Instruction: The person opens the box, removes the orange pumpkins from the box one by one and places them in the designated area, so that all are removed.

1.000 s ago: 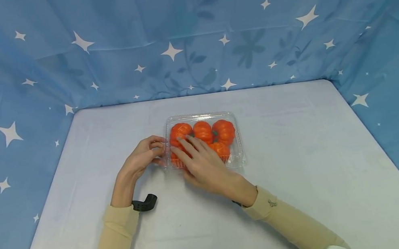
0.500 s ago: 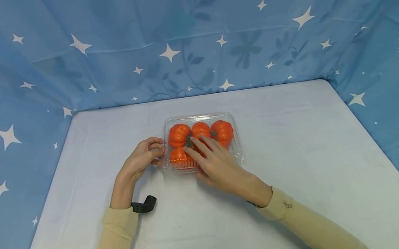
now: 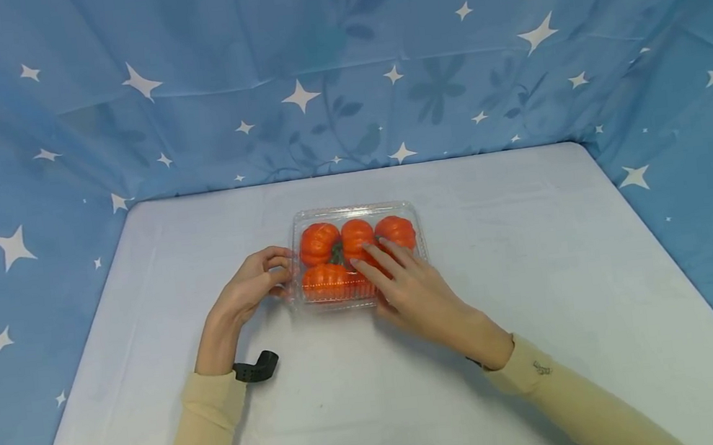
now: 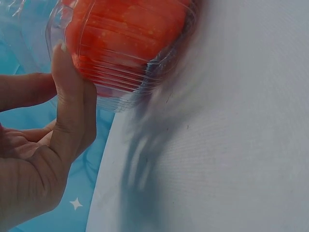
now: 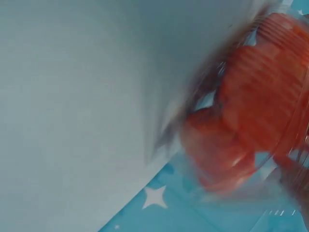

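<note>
A clear plastic clamshell container (image 3: 355,210) lies on the table, with several small, ribbed orange-red pumpkins (image 3: 319,244) inside; green stems show between them. At its left edge my left hand (image 3: 252,280) pinches the rim with bent fingers. In the left wrist view a fingertip (image 4: 62,50) meets the clear rim beside an orange pumpkin (image 4: 128,29). My right hand (image 3: 416,296) rests over the front right part of the container, fingers reaching across its top and covering part of the pumpkins there. Blurred pumpkins (image 5: 260,96) behind clear plastic fill the right side of the right wrist view.
A white cloth (image 3: 565,287) covers the table. Blue curtains (image 3: 429,48) with white stars hang along its back and both sides. A black strap with a small device (image 3: 257,368) sits on the left wrist.
My right hand has slid rightward along the container's front, uncovering pumpkins at the front left. The left hand stays at the left edge. The head view has shifted slightly.
</note>
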`<act>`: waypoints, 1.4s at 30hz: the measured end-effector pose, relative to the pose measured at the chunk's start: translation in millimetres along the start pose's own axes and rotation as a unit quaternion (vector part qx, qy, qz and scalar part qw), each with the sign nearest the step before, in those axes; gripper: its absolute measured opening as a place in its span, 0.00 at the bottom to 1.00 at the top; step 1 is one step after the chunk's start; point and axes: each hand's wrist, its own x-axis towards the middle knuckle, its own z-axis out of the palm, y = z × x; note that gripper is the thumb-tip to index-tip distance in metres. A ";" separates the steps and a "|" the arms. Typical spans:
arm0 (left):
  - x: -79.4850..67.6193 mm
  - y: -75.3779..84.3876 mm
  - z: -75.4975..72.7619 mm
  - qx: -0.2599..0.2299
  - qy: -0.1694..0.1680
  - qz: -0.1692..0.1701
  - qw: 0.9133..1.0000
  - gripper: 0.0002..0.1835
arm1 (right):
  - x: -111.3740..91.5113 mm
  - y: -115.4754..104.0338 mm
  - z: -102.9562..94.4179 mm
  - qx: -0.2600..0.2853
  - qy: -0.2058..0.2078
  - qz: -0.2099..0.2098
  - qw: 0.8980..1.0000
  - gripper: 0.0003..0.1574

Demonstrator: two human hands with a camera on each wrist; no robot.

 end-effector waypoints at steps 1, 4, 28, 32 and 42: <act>-0.2 0.6 0.0 -0.001 -0.001 0.000 1.000 0.22 | -2.0 2.0 -1.1 -0.003 0.000 0.003 1.000 0.39; -0.4 2.6 0.1 -0.002 -0.002 -0.002 1.000 0.22 | -8.3 8.1 -2.8 -0.018 0.000 0.014 1.000 0.38; -0.1 0.4 1.0 -0.013 -0.006 -0.004 1.000 0.23 | -36.3 27.0 -8.5 0.000 -0.027 0.110 0.994 0.52; 1.1 0.7 2.2 -0.014 -0.003 0.003 1.000 0.22 | -37.8 29.4 -11.4 0.010 -0.039 0.082 0.996 0.49; 1.2 1.0 5.4 -0.009 0.010 0.005 1.000 0.22 | -39.6 36.3 -23.2 0.026 -0.120 0.040 0.992 0.42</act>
